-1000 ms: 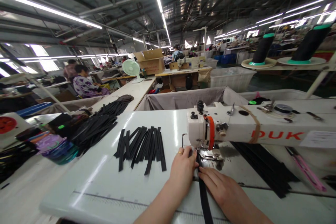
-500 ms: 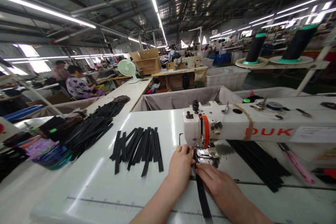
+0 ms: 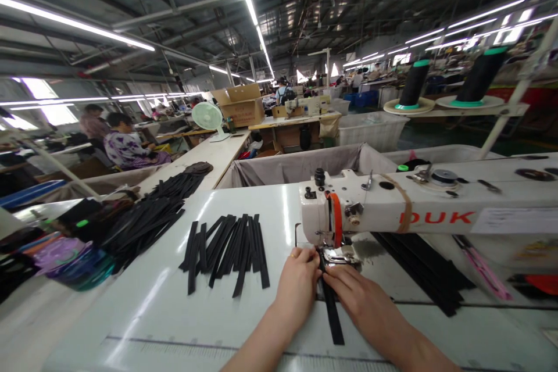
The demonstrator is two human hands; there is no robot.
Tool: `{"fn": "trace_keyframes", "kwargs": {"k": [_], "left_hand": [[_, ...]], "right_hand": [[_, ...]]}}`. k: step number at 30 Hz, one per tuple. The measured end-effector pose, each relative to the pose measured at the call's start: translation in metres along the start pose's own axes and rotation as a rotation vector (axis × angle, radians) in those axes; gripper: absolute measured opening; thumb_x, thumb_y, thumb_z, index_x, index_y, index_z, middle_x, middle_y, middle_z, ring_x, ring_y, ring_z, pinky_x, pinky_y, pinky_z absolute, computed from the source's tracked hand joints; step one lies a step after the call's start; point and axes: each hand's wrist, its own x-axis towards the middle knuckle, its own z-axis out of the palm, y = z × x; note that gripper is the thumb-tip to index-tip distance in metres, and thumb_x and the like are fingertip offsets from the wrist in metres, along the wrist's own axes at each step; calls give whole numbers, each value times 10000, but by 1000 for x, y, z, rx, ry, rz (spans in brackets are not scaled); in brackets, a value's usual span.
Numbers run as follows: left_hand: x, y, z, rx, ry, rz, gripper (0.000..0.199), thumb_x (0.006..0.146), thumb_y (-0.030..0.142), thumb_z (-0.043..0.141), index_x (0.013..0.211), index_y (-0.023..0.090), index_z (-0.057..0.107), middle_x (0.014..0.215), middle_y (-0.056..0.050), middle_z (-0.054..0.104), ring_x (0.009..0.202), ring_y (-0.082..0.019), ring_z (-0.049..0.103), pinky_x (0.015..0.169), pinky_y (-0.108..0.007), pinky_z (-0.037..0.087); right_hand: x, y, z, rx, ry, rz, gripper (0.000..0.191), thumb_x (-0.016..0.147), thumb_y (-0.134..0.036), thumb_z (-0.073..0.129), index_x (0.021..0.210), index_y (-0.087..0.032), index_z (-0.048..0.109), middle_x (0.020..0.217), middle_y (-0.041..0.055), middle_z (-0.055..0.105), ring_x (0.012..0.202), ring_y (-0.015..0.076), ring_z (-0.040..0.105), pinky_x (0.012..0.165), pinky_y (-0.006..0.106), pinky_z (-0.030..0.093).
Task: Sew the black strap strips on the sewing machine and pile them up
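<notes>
My left hand (image 3: 299, 282) and my right hand (image 3: 349, 293) sit close together on a black strip (image 3: 332, 317), with their fingertips gripping it just in front of the presser foot (image 3: 335, 256) of a white DUK sewing machine (image 3: 370, 209). The strip's free end lies on the white sewing table (image 3: 131, 319) towards me. The needle area is hidden behind my fingers. To the left of my hands lies a loose pile of cut black strips (image 3: 226, 250). More black strips lie in a stack (image 3: 418, 267) under the machine arm on the right.
Further black strips (image 3: 146, 221) lie along the table's left part, near colourful fabric pieces (image 3: 70, 258). Black thread cones (image 3: 414, 84) stand at upper right. A grey-lined bin (image 3: 296, 165) sits behind the table. A seated co-worker (image 3: 128, 150) works at left.
The black strip has slid towards the presser foot, and its free end now stops shorter of my body. My hands have closed in on the foot. The whole view has drifted slightly.
</notes>
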Motion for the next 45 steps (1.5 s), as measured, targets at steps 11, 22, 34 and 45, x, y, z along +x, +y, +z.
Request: {"fn": "trace_keyframes", "kwargs": {"k": [11, 22, 34, 45], "left_hand": [[-2, -1, -2, 17, -26, -20, 264, 868, 77, 458, 1012, 163, 662, 1195, -64, 621, 1038, -243, 507, 954, -370, 444], [-4, 2, -6, 16, -22, -2, 203, 882, 128, 511, 847, 171, 706, 1035, -75, 664, 976, -241, 546, 893, -373, 465], [-7, -5, 6, -147, 130, -56, 177, 783, 99, 592, 724, 188, 734, 872, -50, 657, 875, -207, 573, 810, -325, 467], [-1, -11, 10, -206, 170, -22, 147, 730, 50, 586, 695, 170, 663, 868, -37, 652, 869, -195, 568, 804, -306, 460]], "right_hand": [[-5, -2, -19, 198, -86, -2, 254, 860, -72, 447, 967, -195, 642, 901, 56, 647, 867, 194, 603, 786, 317, 509], [2, 7, -11, 106, -62, 72, 392, 790, -3, 444, 1093, -189, 609, 1064, 67, 645, 986, 217, 581, 892, 392, 497], [3, 9, -5, 4, -53, 75, 401, 784, -11, 450, 1123, -167, 596, 1067, 86, 629, 969, 242, 576, 870, 442, 516], [0, 9, -3, 39, -50, 100, 434, 762, 11, 449, 1127, -180, 584, 1063, 80, 619, 983, 244, 569, 875, 439, 506]]}}
